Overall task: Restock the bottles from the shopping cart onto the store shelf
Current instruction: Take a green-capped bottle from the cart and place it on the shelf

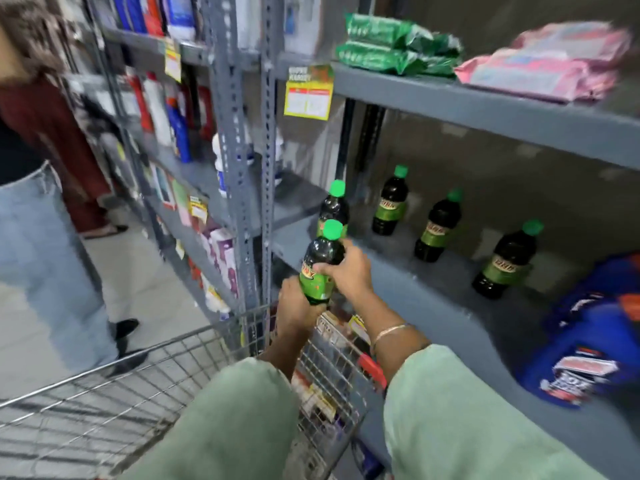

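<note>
A dark bottle (320,263) with a green cap and green label is held upright between both hands, above the wire shopping cart (114,400) and just in front of the grey shelf (408,292). My left hand (296,310) grips its lower part from below. My right hand (348,271) wraps its upper body. Several matching bottles stand on the shelf: one right behind the held bottle (334,206), others further back (391,202) and to the right (438,226), (505,261).
A blue bag (588,344) lies on the shelf at right. Green packets (398,46) and pink packets (554,64) fill the shelf above. A steel upright (266,150) stands left of the bottles. Another person (45,237) stands in the aisle at left.
</note>
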Available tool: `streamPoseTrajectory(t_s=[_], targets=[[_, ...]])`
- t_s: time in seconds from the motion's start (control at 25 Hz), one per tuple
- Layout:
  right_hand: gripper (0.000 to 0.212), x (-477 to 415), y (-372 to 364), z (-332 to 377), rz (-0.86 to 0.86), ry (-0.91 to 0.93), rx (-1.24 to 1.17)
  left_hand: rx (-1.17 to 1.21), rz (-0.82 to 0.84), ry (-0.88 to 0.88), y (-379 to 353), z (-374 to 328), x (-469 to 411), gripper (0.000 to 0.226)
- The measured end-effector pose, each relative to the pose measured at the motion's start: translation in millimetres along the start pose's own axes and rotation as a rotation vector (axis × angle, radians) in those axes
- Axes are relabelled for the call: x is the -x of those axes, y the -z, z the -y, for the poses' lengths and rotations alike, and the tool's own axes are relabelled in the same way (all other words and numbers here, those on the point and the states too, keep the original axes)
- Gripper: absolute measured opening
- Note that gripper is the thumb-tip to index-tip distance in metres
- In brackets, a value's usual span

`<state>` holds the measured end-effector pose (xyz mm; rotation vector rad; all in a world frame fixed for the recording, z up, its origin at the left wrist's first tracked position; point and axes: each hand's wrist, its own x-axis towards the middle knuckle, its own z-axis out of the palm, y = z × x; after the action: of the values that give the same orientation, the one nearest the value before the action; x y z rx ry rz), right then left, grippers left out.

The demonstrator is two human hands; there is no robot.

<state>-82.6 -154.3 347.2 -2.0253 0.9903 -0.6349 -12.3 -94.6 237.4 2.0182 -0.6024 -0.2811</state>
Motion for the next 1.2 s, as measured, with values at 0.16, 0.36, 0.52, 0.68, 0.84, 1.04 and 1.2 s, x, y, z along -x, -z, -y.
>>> streamPoseTrajectory(t_s=[0.16,0.36,0.52,0.68,0.84,1.04,1.2], targets=[[0.069,-16,51,6,-0.096,0.039,0.016,0.060,0.044,-0.069,-14,-74,7,0.055],[0.074,-28,68,-27,-0.120,0.011,0.088,0.074,0.109,-0.051,-59,-80,4,0.060],[0.074,-46,74,-43,-0.147,0.013,0.049,0.060,0.111,-0.028,-76,-87,-3,0.059],[0.074,-59,68,-54,-0.149,0.012,0.001,0.017,0.140,-0.052,-79,-86,-13,0.066],[0.077,-33,58,-56,-0.368,0.004,-0.048,-0.160,0.157,-0.291,-53,-67,-3,0.084],[0.047,26,-17,-61,-0.449,0.169,0.219,-0.200,-0.066,-0.191,21,36,32,0.055],[0.038,61,-130,-89,0.070,0.230,0.415,-0.115,-0.127,0.289,72,165,69,0.033]])
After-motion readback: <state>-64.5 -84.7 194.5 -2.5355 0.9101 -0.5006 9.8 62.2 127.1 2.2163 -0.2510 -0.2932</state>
